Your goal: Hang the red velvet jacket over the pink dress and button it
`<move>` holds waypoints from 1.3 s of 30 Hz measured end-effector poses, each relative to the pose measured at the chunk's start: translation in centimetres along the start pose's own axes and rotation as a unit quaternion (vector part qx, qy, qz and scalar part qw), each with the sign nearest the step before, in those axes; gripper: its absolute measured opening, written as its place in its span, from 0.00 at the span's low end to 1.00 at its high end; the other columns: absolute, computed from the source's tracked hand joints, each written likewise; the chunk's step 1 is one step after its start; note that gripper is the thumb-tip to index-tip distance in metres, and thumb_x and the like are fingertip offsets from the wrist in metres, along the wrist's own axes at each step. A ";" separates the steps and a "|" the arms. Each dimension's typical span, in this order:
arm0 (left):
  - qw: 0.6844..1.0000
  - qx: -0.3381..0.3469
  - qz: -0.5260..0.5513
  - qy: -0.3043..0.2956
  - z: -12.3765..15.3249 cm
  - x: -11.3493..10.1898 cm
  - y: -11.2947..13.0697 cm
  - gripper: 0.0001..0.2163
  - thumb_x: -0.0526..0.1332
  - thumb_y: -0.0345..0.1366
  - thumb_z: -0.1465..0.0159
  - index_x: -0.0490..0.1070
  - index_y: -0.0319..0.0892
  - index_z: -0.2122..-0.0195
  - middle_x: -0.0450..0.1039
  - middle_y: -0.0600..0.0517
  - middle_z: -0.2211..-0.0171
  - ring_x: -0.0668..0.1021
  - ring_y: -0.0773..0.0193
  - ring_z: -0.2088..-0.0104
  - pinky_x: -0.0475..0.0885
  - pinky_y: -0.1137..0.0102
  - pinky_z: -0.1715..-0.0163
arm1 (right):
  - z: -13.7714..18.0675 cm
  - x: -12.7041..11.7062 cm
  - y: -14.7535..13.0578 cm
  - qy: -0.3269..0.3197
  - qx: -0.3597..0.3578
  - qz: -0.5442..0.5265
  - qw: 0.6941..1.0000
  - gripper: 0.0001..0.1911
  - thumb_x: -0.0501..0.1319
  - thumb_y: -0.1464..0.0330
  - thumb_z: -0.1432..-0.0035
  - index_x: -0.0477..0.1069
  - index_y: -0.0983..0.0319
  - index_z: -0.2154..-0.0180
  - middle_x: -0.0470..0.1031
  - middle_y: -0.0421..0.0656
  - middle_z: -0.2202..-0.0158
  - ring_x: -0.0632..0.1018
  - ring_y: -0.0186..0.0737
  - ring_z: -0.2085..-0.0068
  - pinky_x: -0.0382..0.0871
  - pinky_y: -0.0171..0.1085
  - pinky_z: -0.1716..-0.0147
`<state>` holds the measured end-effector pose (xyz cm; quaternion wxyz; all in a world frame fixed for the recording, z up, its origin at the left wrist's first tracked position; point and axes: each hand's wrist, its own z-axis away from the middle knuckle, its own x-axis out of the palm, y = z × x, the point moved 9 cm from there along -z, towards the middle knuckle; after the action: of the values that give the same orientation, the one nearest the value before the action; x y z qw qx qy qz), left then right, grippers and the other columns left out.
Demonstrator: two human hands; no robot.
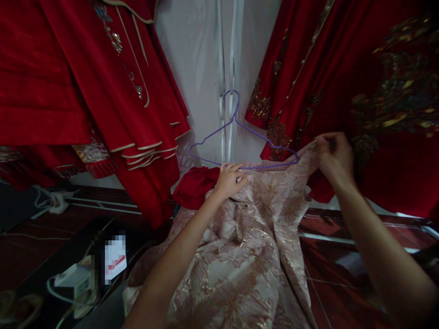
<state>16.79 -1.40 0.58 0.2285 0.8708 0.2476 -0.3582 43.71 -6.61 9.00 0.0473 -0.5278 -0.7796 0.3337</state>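
Note:
A pale pink dress [236, 265] with a shiny gold floral pattern spreads below my hands. My right hand [334, 157] pinches a shoulder strap of the dress, pulled up to the right, near the right end of a purple hanger [240, 119]. My left hand [230, 180] grips the neckline of the dress at the middle, just under the hanger's bottom bar; some of its fingers curl over the edge. The hanger's hook is up by a white pole. Its right end lies at the dress's strap, while its left end is bare.
Red embroidered garments [137, 105] hang at the left, and others [387, 91] with gold beading hang at the right. A bundled red cloth [196, 186] lies beside my left hand. At lower left, a power strip [84, 290] with cables rests on a dark surface beside a blurred-out screen.

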 end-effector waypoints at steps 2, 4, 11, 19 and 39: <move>1.000 0.002 0.004 0.001 0.2 -0.2 -0.1 0.11 0.55 0.37 0.38 0.73 0.44 0.75 0.68 0.55 0.45 0.69 0.60 0.50 0.54 0.55 0.46 | -0.2 -0.3 0.1 0.005 0.011 0.007 1.000 0.08 0.53 0.68 0.44 0.68 0.61 0.63 0.74 0.47 0.64 0.73 0.38 0.65 0.64 0.35 0.64; 1.000 0.002 0.007 0.003 0.3 -0.3 -0.3 0.11 0.55 0.36 0.38 0.73 0.44 0.75 0.68 0.55 0.46 0.69 0.60 0.50 0.54 0.56 0.46 | -0.4 -0.6 0.3 0.007 0.018 0.016 1.000 0.08 0.53 0.68 0.44 0.68 0.61 0.63 0.74 0.47 0.64 0.73 0.38 0.65 0.64 0.35 0.65; 0.999 -0.010 0.021 0.021 0.4 0.2 -1.0 0.11 0.56 0.36 0.39 0.74 0.44 0.76 0.67 0.55 0.45 0.69 0.60 0.50 0.53 0.55 0.45 | -0.4 -0.9 0.7 0.014 0.023 0.029 0.999 0.09 0.54 0.67 0.44 0.70 0.61 0.62 0.74 0.46 0.66 0.73 0.39 0.66 0.63 0.35 0.67; 0.993 -0.010 0.117 -0.012 -1.8 1.6 2.1 0.13 0.51 0.35 0.37 0.74 0.46 0.71 0.69 0.55 0.47 0.67 0.61 0.45 0.53 0.57 0.45 | -1.2 4.5 -6.0 -0.095 -0.082 0.049 0.991 0.09 0.55 0.65 0.44 0.70 0.61 0.65 0.76 0.46 0.67 0.74 0.41 0.66 0.63 0.41 0.60; 0.973 -0.215 -0.067 0.049 5.5 -10.4 -18.2 0.17 0.46 0.44 0.34 0.71 0.42 0.66 0.72 0.50 0.64 0.71 0.62 0.60 0.63 0.65 0.54 | -1.5 6.7 -5.9 -0.158 -0.128 0.009 0.979 0.11 0.53 0.58 0.41 0.65 0.59 0.66 0.71 0.41 0.72 0.73 0.41 0.67 0.63 0.44 0.57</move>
<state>-3.27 6.75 0.72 0.3732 0.7991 0.3876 -0.2683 36.76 -1.50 11.63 -0.1471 -0.4771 -0.8089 0.3106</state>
